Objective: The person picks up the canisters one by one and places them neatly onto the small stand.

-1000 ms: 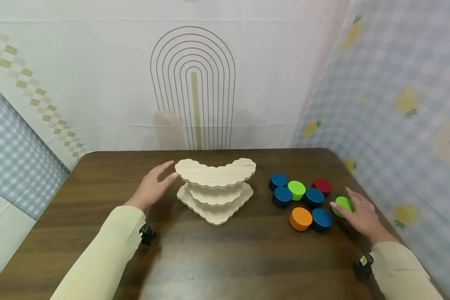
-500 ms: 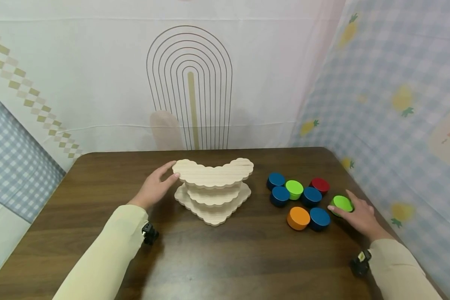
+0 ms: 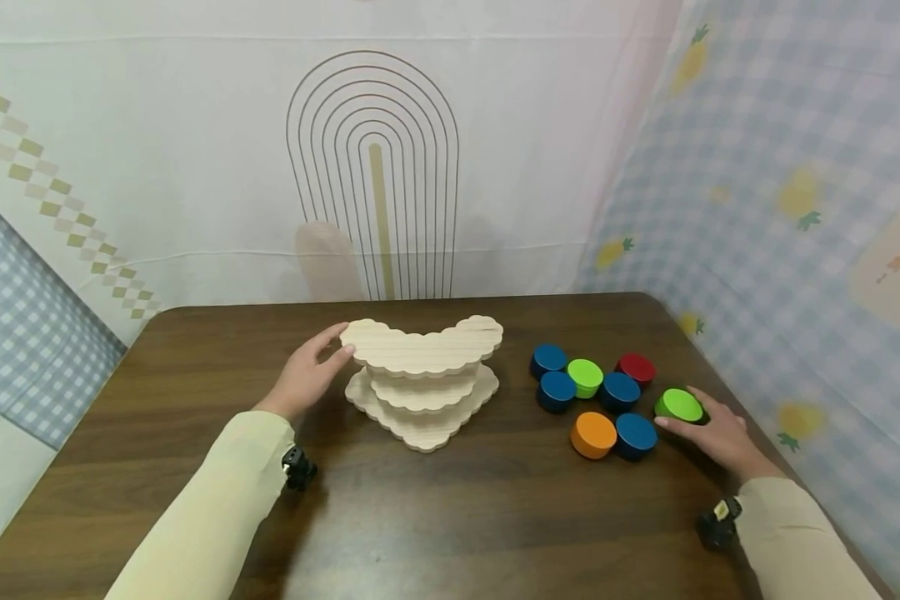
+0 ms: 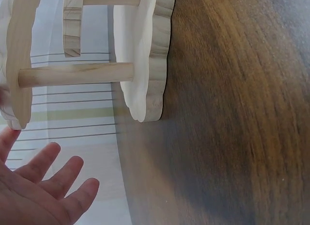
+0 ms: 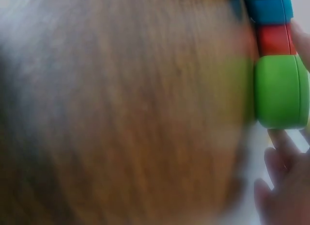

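Dark wooden table (image 3: 450,517) bears tiered scalloped wooden stand (image 3: 420,375) at centre; cluster of coloured discs (image 3: 607,400) lies to its right

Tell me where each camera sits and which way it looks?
Head: on the person's head, looking down at the table, both hands and sleeves showing.
Left wrist: low beside the wooden stand; left hand shows.
Right wrist: low, blurred, facing the green disc; right hand shows.
Shared: head and left wrist both show the stand.
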Tool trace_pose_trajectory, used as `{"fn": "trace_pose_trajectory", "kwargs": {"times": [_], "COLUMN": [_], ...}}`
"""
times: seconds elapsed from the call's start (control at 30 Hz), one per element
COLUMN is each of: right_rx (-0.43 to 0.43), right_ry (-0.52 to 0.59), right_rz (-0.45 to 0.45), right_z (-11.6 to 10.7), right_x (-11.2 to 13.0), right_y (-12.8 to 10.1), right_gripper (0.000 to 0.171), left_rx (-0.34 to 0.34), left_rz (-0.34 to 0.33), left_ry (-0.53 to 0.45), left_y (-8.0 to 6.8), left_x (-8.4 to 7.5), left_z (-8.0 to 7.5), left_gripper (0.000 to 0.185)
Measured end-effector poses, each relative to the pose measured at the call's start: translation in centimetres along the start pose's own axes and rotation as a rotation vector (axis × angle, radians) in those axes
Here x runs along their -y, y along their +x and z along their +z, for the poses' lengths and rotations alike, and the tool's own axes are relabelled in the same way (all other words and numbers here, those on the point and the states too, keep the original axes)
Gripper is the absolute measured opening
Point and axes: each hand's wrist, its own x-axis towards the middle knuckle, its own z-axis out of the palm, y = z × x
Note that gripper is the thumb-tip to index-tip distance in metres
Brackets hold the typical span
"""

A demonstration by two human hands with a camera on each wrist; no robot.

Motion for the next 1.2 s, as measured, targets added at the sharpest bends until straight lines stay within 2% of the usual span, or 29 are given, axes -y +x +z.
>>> {"fn": "trace_pose_trajectory", "kwargs": {"times": [0.47,0.87,1.0,1.2], "right_rx": [0.013,-0.036,-0.092,-0.156], "right_ry": [0.061,0.13,0.16,0.147], "right_rz": [0.11,0.109,0.081,0.032], "right_z": [0.14,0.31,0.43,0.35], "right_x": [-0.29,-0.46,-0.36,0.48], "right_y": [-0.05,-0.33,-0.41,-0.23], "right_gripper": [0.095,0.089,0.082,0.076], "left_rx": [-0.026,-0.03,-0.03,-0.03], "left_rz": [-0.029,-0.034,-0.032,-0.044], "left_ry": [-0.063,-0.069,-0.079,-0.1], "left_y": [-0.1,-0.12,-0.02,0.08], "left_x": [0.29,0.27,0.35,0.26], "left_z": [0.11,0.19,0.21,0.31], "left_gripper": [0.058,0.058,0.059,0.058]}}
